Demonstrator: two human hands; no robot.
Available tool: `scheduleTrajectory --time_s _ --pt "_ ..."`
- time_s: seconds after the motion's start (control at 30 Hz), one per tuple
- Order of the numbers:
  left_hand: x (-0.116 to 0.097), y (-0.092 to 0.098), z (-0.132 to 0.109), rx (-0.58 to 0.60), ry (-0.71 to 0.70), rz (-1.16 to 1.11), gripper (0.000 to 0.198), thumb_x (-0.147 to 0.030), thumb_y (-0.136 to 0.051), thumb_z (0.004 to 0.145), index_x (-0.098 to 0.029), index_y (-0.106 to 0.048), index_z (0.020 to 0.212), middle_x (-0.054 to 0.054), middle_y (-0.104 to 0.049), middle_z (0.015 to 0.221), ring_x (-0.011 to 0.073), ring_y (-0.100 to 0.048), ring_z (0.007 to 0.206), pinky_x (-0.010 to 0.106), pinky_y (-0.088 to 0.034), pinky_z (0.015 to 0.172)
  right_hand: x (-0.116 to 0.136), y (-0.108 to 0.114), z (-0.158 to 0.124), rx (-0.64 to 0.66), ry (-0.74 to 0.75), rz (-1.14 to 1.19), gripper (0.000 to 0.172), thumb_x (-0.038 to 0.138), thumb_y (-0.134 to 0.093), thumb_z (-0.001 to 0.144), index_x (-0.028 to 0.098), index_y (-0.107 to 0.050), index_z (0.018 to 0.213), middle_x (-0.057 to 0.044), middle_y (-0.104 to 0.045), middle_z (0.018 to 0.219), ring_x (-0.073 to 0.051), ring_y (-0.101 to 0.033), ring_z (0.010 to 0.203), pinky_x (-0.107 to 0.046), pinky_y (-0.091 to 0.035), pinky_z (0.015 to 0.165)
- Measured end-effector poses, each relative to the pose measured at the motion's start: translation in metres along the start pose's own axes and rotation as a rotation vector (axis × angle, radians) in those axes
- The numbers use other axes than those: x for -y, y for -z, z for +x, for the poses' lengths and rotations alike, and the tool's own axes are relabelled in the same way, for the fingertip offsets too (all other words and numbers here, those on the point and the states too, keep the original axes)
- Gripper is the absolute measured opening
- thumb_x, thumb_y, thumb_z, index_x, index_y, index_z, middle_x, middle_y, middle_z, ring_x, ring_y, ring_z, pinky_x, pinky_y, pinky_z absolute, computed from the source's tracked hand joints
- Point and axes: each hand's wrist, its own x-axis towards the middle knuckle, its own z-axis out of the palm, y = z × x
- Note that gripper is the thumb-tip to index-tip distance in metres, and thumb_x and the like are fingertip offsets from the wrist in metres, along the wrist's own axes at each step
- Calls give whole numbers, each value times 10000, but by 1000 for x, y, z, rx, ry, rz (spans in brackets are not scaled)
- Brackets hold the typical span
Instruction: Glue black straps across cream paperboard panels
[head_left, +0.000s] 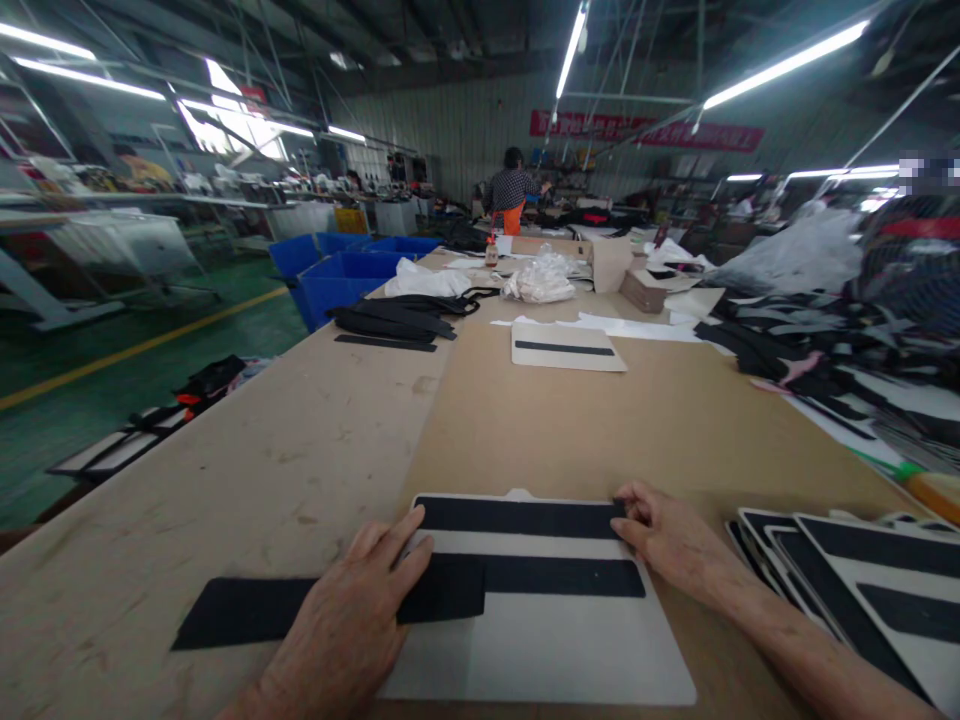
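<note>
Left hand (341, 605), fingers spread, and right hand (660, 530), fingers pinching its end, hold the long black fabric strip (517, 517) along the white rectangular board (570, 655)'s far edge on the tan table (225, 510), apparently for alignment.

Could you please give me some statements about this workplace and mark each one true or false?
1. The right hand is at the right end of the upper flat black strip on the white rectangular board. True.
2. The left hand hangs in the air, touching nothing. False: the left hand lies across a loose flat black strip.
3. Blue plastic bins stand along the left side of the long tan table. True.
4. The farther white board bears three black strips. False: the farther white board bears one.
5. A pile of white boards with black strips lies right of the right hand. True.
</note>
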Motion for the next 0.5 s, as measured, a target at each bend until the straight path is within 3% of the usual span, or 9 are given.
scheduleTrajectory --time_s 0.3,0.5 --pt "1 0 0 -14 -5 -13 691 -47 -457 659 -213 -581 1318 52 -416 1526 281 -433 1297 477 -375 1120 10 -1 7 -32 -24 -143 171 140 -560 801 162 -581 969 -11 -630 728 -153 -573 684 -267 -374 639" --pt "0 -1 0 -31 1 -9 694 -24 -447 660 -229 -584 1309 37 -418 1524 266 -443 1284 460 -381 1113 6 -1 9 -24 -32 -92 159 153 -548 805 167 -591 958 -14 -654 735 -148 -586 671 -265 -382 635"
